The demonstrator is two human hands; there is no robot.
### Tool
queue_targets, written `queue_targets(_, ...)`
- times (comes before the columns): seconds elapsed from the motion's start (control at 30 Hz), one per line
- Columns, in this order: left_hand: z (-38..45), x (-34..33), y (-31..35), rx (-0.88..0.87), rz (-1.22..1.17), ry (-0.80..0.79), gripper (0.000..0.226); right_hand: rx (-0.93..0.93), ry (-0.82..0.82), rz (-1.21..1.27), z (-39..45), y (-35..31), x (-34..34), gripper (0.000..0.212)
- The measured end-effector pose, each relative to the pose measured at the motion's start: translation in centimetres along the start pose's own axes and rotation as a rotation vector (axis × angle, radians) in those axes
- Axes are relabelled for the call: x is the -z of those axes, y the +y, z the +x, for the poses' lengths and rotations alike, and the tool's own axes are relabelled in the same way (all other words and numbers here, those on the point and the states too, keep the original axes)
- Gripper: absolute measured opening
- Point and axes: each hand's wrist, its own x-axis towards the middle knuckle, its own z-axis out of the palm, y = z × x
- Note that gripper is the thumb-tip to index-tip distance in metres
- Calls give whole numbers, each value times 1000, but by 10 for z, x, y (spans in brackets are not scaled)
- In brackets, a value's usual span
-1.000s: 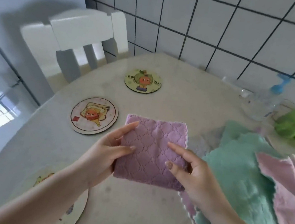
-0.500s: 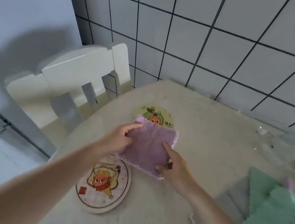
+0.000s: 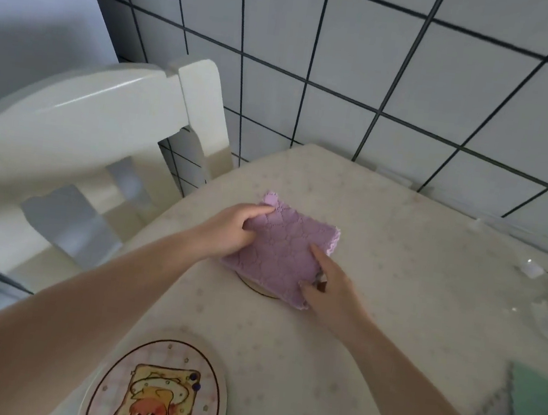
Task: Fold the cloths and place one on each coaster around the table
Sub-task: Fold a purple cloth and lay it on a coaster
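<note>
Purple folded cloth (image 3: pixel 285 255) lies over the far coaster (image 3: pixel 257 287); your left hand (image 3: pixel 230 231) grips its left edge, your right hand (image 3: pixel 329 291) pinches its near corner.

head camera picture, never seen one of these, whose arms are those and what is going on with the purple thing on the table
There is no machine here. The camera sits on a person's head and looks forward and down, so the two bare arms reaching in from the bottom are that person's own.

The left hand grips the left edge of a folded purple cloth, and the right hand pinches its near right corner. The cloth lies over a round coaster, of which only a sliver of rim shows beneath it.

Nearer the camera on the pale table lies a second coaster, uncovered, with a cartoon picture. A green cloth shows at the right edge. A white chair stands by the tiled wall.
</note>
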Motion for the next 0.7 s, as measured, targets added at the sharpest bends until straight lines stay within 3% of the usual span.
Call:
queue_targets(0.13,2,-10,-7,-107,73,96,53,40,67,-113,3,1,-3,60)
queue_targets(0.27,-6,-20,-11,-210,465,306,46,99,202,-408,-8,-4,-2,60)
queue_targets(0.33,-11,-28,-7,-283,536,281,51,175,199,-571,-6,-5,-4,66)
queue_targets(0.43,-19,-45,-5,-213,608,153,70,193,80,-754,2,1,-10,80)
queue_targets(0.7,-25,-55,-16,-53,665,103,79,93,83,-834,4,20,-15,87)
